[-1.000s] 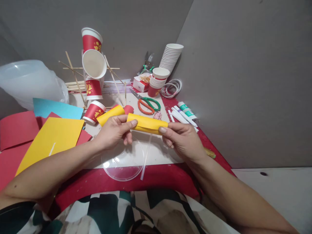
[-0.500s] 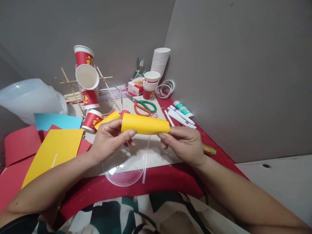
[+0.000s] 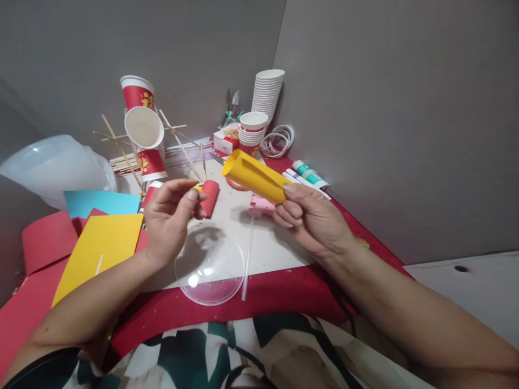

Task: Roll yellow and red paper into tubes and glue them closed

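Observation:
A rolled yellow paper tube (image 3: pixel 259 175) is gripped at its lower right end by my right hand (image 3: pixel 314 219). It tilts up to the left, with its round open end and a lengthwise overlap seam showing. My left hand (image 3: pixel 168 221) is apart from the tube, fingers loosely curled and a small gap between thumb and forefinger; I see nothing held there. Just beyond its fingertips lies a red paper roll (image 3: pixel 211 197) on the white board (image 3: pixel 275 248). A clear round plastic lid (image 3: pixel 211 292) and a clear straw (image 3: pixel 246 265) lie nearer me.
A structure of red paper cups (image 3: pixel 152 165) and wooden sticks (image 3: pixel 182 146) stands at the back left. Coloured paper sheets (image 3: pixel 105 232) and a white plastic bag (image 3: pixel 60 167) lie left. Cup stacks (image 3: pixel 267 94), a wire coil (image 3: pixel 278 141) and glue sticks (image 3: pixel 308 173) sit back right.
My left hand has let go of the yellow tube and drawn back to the left. My right hand has turned the tube so its left end points up and away.

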`<state>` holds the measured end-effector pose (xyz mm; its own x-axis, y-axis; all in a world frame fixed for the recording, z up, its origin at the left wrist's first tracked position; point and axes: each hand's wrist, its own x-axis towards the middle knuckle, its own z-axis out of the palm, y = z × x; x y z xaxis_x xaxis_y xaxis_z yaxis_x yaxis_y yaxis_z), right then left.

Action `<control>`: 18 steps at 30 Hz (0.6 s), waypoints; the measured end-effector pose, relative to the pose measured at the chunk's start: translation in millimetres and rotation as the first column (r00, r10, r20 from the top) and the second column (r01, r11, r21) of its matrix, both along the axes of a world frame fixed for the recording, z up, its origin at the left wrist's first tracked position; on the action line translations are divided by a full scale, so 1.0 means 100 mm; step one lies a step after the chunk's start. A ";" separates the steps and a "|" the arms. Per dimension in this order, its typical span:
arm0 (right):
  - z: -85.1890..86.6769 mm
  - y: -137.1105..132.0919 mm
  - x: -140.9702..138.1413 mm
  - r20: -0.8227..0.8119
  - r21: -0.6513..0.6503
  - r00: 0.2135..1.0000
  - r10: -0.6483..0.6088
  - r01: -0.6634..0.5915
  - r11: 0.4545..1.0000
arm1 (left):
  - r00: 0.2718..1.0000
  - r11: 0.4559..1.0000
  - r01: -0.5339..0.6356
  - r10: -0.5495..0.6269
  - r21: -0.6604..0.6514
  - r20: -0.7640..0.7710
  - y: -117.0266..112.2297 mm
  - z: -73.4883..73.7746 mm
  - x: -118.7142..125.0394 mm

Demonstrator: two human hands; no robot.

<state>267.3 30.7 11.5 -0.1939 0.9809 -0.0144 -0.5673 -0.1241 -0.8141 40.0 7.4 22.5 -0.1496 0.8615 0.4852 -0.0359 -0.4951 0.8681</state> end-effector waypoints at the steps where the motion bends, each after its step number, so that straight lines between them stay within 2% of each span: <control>1: 0.01 0.00 0.01 -0.026 -0.039 1.000 0.015 -0.016 0.999 | 0.999 0.995 0.048 -0.046 -0.088 0.027 0.00 -0.01 0.01; 3: 0.00 0.00 0.03 -0.060 -0.110 0.996 0.069 -0.075 0.991 | 0.983 0.940 0.181 -0.168 -0.288 0.070 0.00 -0.04 0.03; 6: -0.03 -0.02 0.03 -0.069 -0.180 0.980 0.186 -0.196 0.964 | 0.923 0.772 0.383 -0.337 -0.507 0.184 0.01 -0.10 0.07; 10: -0.07 -0.04 0.04 -0.026 -0.221 0.955 0.296 -0.295 0.930 | 0.787 0.480 0.596 -0.507 -0.643 0.351 0.03 -0.18 0.08; 12: -0.07 -0.04 0.05 0.005 -0.225 0.949 0.316 -0.307 0.925 | 0.730 0.391 0.657 -0.543 -0.645 0.415 0.03 -0.19 0.07; 13: -0.07 -0.04 0.06 0.019 -0.225 0.948 0.318 -0.305 0.925 | 0.720 0.379 0.669 -0.544 -0.639 0.431 0.03 -0.18 0.06; 15: -0.04 -0.05 0.08 0.036 -0.223 0.956 0.290 -0.275 0.935 | 0.726 0.392 0.666 -0.538 -0.635 0.429 0.03 -0.13 0.04; 16: -0.03 -0.05 0.09 0.038 -0.217 0.964 0.264 -0.250 0.944 | 0.741 0.417 0.652 -0.530 -0.634 0.413 0.03 -0.09 0.03; 18: 0.02 -0.04 0.12 0.034 -0.187 0.980 0.195 -0.185 0.965 | 0.781 0.501 0.611 -0.509 -0.614 0.362 0.03 0.01 -0.01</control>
<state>279.4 26.5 13.3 -0.3705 0.9060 -0.2046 -0.4765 -0.3745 -0.7954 39.3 10.5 23.9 0.4729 0.8472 -0.2422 -0.2167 0.3783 0.9000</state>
